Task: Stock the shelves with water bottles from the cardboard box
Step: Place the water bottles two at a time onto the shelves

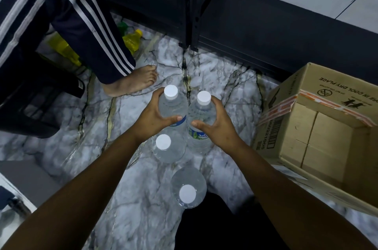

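- Bottles nearest me: one capped water bottle (189, 188) stands on the marble-pattern floor (133, 198) just ahead of my knee, a second standing bottle (168, 148) beyond it.
- My left hand (152, 118) curls round the shoulder of a third bottle (172, 104); my right hand (216, 125) grips a fourth (201, 110). Both bottles sit upright, side by side, nearly touching.
- Cardboard box (319, 127) lies open at my right; the interior I can see holds no bottles.
- Progress, in my judgement: unpacking looks finished or close; four bottles are not yet shelved.
- Black metal shelving (204, 4) stands ahead, its lowest tier dark; I cannot tell whether it holds stock.
- Another person's bare foot (133, 82) and striped trouser leg (77, 14) occupy the left; yellow bottles (132, 42) lie behind.
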`<state>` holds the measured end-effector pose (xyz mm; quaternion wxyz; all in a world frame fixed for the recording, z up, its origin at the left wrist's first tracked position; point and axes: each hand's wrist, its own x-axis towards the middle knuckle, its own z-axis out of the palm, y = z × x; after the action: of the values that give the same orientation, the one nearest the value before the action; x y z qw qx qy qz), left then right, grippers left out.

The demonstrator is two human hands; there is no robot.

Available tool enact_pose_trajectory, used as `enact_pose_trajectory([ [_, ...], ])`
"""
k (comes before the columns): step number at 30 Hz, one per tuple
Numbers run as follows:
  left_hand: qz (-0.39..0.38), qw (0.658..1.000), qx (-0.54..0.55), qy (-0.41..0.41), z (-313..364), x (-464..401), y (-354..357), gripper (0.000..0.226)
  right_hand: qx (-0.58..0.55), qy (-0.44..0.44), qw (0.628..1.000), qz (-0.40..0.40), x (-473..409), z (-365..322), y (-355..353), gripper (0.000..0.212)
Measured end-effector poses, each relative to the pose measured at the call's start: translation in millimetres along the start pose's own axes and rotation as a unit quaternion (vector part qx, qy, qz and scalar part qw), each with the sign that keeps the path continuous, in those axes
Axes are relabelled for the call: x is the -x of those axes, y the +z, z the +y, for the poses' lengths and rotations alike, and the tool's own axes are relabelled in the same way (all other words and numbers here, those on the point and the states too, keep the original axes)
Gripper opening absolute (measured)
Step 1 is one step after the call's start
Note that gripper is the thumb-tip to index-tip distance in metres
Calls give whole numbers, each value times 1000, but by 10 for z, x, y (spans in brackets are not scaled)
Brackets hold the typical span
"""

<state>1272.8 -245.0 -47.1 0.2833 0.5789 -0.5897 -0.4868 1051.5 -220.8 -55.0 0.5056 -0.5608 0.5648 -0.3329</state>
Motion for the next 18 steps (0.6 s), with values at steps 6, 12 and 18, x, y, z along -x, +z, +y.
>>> enact_pose_trajectory([
  [6,-6,1000,-1,1,-41,-52,13,92,-26,6,999,32,7,-17,48,72],
  [12,-3,1000,-19,0,-71,-90,-65,95,0,-17,997,74,2,12,163,69],
  [18,-3,1000,-8,18,-105,-75,-32,97,7,-14,996,86,-19,9,178,69],
])
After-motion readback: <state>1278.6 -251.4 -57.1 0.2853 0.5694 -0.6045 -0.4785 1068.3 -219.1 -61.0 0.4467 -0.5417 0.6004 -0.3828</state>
